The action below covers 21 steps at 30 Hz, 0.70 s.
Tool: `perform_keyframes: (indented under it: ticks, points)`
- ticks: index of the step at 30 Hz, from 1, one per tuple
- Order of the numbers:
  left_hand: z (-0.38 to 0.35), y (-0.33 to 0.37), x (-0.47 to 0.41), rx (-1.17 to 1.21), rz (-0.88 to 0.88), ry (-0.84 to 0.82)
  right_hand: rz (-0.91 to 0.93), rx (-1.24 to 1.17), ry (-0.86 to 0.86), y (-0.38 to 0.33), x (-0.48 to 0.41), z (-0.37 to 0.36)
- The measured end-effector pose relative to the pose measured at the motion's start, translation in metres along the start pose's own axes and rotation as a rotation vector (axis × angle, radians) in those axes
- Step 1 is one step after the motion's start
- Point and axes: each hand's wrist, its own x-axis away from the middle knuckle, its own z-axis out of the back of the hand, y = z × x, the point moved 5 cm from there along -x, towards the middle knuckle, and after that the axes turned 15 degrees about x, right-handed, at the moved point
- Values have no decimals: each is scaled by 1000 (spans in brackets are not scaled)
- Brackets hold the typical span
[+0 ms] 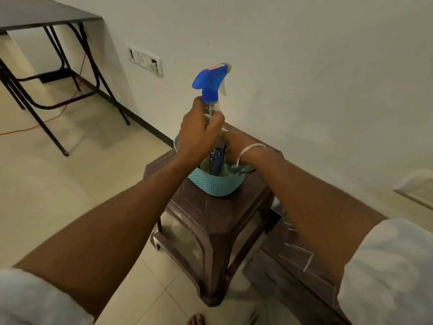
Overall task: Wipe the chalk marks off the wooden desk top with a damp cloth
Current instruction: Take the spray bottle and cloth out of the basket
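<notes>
On brown stool (210,219), teal basket (215,184): left hand (199,134) grips spray bottle (208,83) by neck, above basket. Right hand (236,146) reaches inside near dark patterned cloth (216,160); grip hidden. Chalk-marked table (293,249) beside stool. Step, likely: fetching supplies. Next: dampen cloth.

A home room: tiled floor (70,184), plastic stool (210,231), wall socket (145,60).

Dim, warm indoor light; soft shadows, slight blur, wide-angle bending at edges
</notes>
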Motion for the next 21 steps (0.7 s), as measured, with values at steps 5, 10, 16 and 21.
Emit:
perform_keyframes:
  ticks: [5, 10, 16, 21]
  points:
    - [5, 0, 0, 14, -41, -21, 83, 80, -149, -1, -4, -7]
    - [15, -2, 0, 64, -61, -8, 60, 171, -143, -5, -19, -16]
    - [28, 5, 0, 124, -82, 45, 99, 167, 100, -10, -29, -9]
    - [30, 37, -7, 143, -139, 82, 140, 79, 310, 2, -23, 21]
